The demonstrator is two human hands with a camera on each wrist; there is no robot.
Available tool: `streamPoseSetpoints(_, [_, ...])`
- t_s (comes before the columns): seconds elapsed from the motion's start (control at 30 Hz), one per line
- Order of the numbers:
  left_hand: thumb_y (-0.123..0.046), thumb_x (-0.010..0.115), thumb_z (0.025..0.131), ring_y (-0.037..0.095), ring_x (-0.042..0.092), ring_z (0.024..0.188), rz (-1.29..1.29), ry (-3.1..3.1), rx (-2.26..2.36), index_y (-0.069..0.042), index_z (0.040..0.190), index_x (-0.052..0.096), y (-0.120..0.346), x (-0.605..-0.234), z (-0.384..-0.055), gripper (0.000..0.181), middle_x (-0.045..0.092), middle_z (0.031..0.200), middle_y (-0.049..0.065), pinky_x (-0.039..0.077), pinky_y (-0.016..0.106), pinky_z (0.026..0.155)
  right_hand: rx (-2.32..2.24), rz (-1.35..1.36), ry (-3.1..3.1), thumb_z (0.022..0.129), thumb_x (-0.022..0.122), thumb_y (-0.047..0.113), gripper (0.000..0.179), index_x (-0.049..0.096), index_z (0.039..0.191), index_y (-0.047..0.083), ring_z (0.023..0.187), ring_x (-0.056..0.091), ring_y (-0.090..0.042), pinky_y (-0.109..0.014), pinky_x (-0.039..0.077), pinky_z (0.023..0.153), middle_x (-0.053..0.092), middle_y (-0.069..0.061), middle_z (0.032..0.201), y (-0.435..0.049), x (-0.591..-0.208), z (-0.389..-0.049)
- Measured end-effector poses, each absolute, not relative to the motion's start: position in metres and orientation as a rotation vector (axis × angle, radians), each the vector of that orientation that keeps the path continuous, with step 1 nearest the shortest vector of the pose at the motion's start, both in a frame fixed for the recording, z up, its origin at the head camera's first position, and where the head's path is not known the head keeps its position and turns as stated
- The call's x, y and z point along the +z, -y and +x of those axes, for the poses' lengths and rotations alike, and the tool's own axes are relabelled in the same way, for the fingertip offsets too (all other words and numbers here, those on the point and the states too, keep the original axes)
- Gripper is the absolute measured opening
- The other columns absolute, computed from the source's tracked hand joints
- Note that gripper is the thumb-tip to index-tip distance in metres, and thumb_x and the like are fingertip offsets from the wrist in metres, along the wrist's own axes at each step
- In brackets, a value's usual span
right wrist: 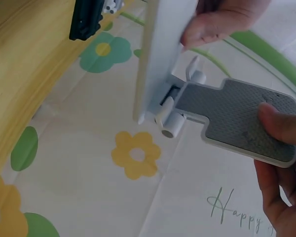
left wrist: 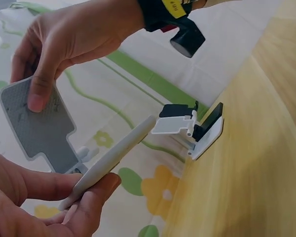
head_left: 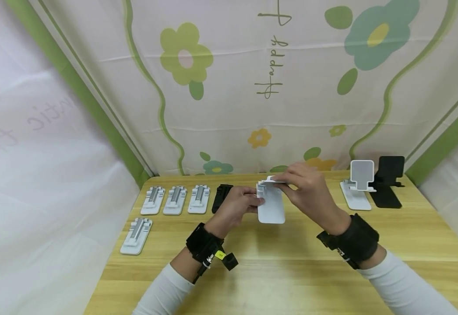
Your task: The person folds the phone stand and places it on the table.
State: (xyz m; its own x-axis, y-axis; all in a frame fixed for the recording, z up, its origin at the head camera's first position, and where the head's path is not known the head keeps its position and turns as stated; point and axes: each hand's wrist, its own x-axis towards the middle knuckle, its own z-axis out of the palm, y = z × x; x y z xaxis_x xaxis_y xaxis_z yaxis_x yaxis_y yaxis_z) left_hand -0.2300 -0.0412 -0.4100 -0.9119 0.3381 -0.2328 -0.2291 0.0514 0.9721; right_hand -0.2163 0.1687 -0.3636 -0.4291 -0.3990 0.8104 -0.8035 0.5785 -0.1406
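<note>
A white folding phone stand [head_left: 271, 210] is held up off the table between both hands. My left hand [head_left: 237, 203] pinches the edge of its white base [left wrist: 111, 160] between thumb and fingers. With thumb on the grey padded face and fingers behind, my right hand [head_left: 309, 188] grips the stand's upper plate [right wrist: 237, 113]. That plate is swung out at a wide angle from the base, joined at the hinge end, where two small support prongs [right wrist: 170, 123] stick out.
Several folded white stands [head_left: 136, 236] lie at the table's left, with a folded black stand [head_left: 220, 199] beside my left hand. At the back right stand an unfolded white stand [head_left: 362, 175] and an unfolded black stand [head_left: 390, 170]. A flowered curtain [head_left: 221, 109] hangs behind the wooden table [head_left: 292, 280].
</note>
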Motion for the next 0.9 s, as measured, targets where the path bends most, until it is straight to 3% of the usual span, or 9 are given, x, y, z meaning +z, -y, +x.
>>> streamPoseSetpoints(0.17, [-0.005,0.065,0.098,0.022,0.071,0.104,0.114,-1.929,1.948,0.004,0.128,0.066,0.045,-0.406,-0.233,0.031,0.068,0.126,0.018,0.062,0.034,0.089,0.564,1.022,1.970,0.068,0.089,-0.009,0.030,0.081,0.094,0.005,0.075,0.068,-0.022,-0.034,0.058,0.064,0.074,-0.007,0.087,-0.161,-0.374,-0.209])
streamPoseSetpoints(0.33, [-0.005,0.059,0.102,0.019,0.071,0.099,0.136,-1.954,1.987,0.008,0.130,0.064,0.047,-0.400,-0.236,0.031,0.067,0.126,0.022,0.062,0.032,0.088,0.400,1.084,1.899,0.068,0.088,-0.009,0.031,0.080,0.096,0.001,0.073,0.066,-0.022,-0.034,0.059,0.065,0.076,-0.009,0.090,-0.154,-0.390,-0.204])
streamPoseSetpoints(0.37, [-0.005,0.058,0.102,0.018,0.071,0.098,0.135,-1.958,1.990,0.008,0.130,0.064,0.048,-0.399,-0.237,0.031,0.067,0.126,0.023,0.062,0.031,0.088,0.366,1.090,1.891,0.070,0.087,-0.009,0.029,0.080,0.097,0.000,0.073,0.065,-0.022,-0.034,0.059,0.066,0.076,-0.009,0.091,-0.154,-0.392,-0.203])
streamPoseSetpoints(0.47, [-0.005,0.058,0.102,0.016,0.070,0.094,0.127,-1.960,1.998,0.008,0.129,0.064,0.048,-0.398,-0.238,0.031,0.068,0.124,0.023,0.062,0.029,0.086,0.307,1.101,1.847,0.091,0.072,-0.003,0.011,0.080,0.099,-0.001,0.075,0.065,-0.022,-0.033,0.058,0.066,0.076,-0.010,0.090,-0.152,-0.400,-0.202])
streamPoseSetpoints(0.6, [-0.005,0.057,0.103,0.014,0.070,0.092,0.133,-1.959,2.007,0.009,0.130,0.063,0.049,-0.399,-0.240,0.031,0.068,0.122,0.023,0.061,0.026,0.084,0.263,1.106,1.792,0.108,0.047,0.007,0.036,0.080,0.099,-0.002,0.077,0.066,-0.022,-0.032,0.056,0.065,0.076,-0.010,0.088,-0.150,-0.409,-0.202])
streamPoseSetpoints(0.67, [-0.005,0.057,0.103,0.014,0.070,0.092,0.146,-1.957,2.007,0.009,0.131,0.063,0.050,-0.399,-0.241,0.031,0.068,0.122,0.023,0.061,0.026,0.084,0.257,1.102,1.803,0.106,0.052,0.004,0.029,0.080,0.099,-0.002,0.077,0.065,-0.022,-0.032,0.056,0.065,0.076,-0.009,0.089,-0.150,-0.410,-0.202])
streamPoseSetpoints(0.77, [-0.005,0.057,0.103,0.015,0.070,0.093,0.152,-1.952,2.008,0.009,0.131,0.062,0.051,-0.399,-0.241,0.032,0.067,0.123,0.023,0.061,0.027,0.085,0.397,1.117,1.930,0.092,0.073,0.000,0.011,0.079,0.101,0.001,0.083,0.064,-0.023,-0.033,0.056,0.069,0.074,-0.009,0.095,-0.151,-0.406,-0.201])
streamPoseSetpoints(0.83, [-0.004,0.058,0.103,0.014,0.070,0.093,0.135,-1.943,2.016,0.008,0.133,0.062,0.052,-0.398,-0.240,0.032,0.068,0.125,0.023,0.061,0.027,0.084,0.615,1.093,2.076,0.085,0.080,0.001,0.022,0.076,0.106,0.002,0.092,0.064,-0.025,-0.037,0.057,0.075,0.072,-0.010,0.104,-0.154,-0.402,-0.201])
streamPoseSetpoints(0.9, [-0.003,0.059,0.102,0.014,0.071,0.094,0.115,-1.935,2.023,0.006,0.135,0.061,0.052,-0.396,-0.240,0.034,0.068,0.126,0.024,0.061,0.027,0.084,0.922,0.980,2.253,0.088,0.080,0.009,0.031,0.070,0.117,0.002,0.102,0.064,-0.027,-0.040,0.058,0.083,0.067,-0.011,0.116,-0.156,-0.397,-0.202])
